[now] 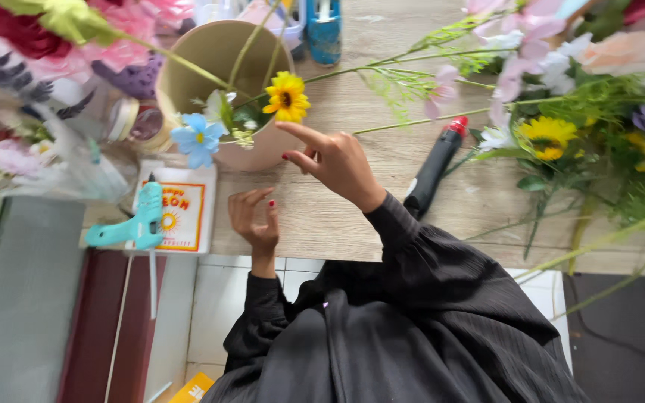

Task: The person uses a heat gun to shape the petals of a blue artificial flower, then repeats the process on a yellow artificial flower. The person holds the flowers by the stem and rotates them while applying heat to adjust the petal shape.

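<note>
My right hand (335, 160) hovers over the wooden table (382, 186), fingers apart, its index finger reaching toward a small yellow sunflower (287, 97) and almost touching it. The sunflower stands at the rim of a round beige container (214, 52), beside a light blue flower (197, 139). My left hand (255, 220) rests near the table's front edge with loosely curled fingers and holds nothing. Both arms are in black sleeves.
A turquoise glue gun (132, 227) lies on a white and orange packet (184, 213) at the left edge. A black tool with a red tip (434, 168) lies to the right. Artificial flowers (561, 127) pile up at right, with more flowers (31, 37) at top left. A blue bottle (324, 30) stands behind.
</note>
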